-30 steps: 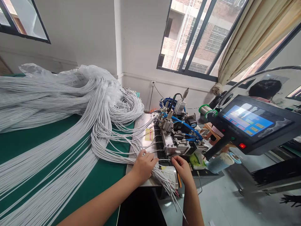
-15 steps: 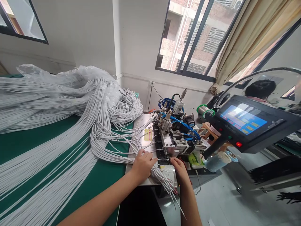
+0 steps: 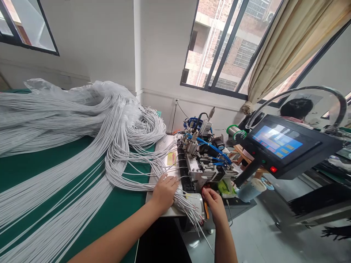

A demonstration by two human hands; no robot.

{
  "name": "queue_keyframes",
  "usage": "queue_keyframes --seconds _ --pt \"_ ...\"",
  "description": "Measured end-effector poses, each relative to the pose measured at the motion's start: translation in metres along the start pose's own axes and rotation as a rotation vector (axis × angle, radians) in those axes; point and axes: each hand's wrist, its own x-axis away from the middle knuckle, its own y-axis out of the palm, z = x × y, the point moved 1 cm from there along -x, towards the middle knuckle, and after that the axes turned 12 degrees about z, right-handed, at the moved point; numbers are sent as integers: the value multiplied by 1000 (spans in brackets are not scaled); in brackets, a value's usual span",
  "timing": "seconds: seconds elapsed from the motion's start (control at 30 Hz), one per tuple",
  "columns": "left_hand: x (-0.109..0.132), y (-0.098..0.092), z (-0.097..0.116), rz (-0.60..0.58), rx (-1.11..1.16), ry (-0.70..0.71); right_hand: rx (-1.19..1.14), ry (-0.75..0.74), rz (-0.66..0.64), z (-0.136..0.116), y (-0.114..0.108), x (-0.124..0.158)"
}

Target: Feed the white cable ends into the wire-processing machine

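My left hand (image 3: 164,191) rests over a thick bundle of thin grey cables (image 3: 188,210), its fingers curled round them. The stripped ends of this bundle hang over the table's front edge, some with reddish tips. My right hand (image 3: 215,205) is at the near end of a bench-top machine (image 3: 196,168), thumb and forefinger pinched close together. What they hold, if anything, is too small to make out. A red part and an orange strip (image 3: 207,210) show beside those fingers. Several single cables run from the bundle into the machine's black side rail (image 3: 183,164).
Long grey cables (image 3: 68,175) cover much of the green table (image 3: 65,144), with clear plastic wrap (image 3: 104,89) at the back. A touchscreen panel (image 3: 276,141) stands right of the machine, near a green-rimmed wire spool (image 3: 234,132). Another person (image 3: 296,109) is behind the panel.
My right hand has moved slightly down, away from the cable that stretched between both hands. My left hand has shifted slightly and lies flatter over the bundle. The view has turned a little.
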Motion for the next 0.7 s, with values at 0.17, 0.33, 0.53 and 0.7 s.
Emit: queue_keyframes --seconds 0.17,0.33,0.53,0.7 --pt "0 -5 1 158 -27 -14 99 -95 -12 -18 -7 6" --pt "-3 -14 4 188 -54 -12 215 -278 -133 -41 -6 15" --pt "-2 -12 4 174 -45 50 169 -287 -106 -53 8 22" --pt "-1 -13 4 213 -18 88 68 -142 105 -40 20 17"
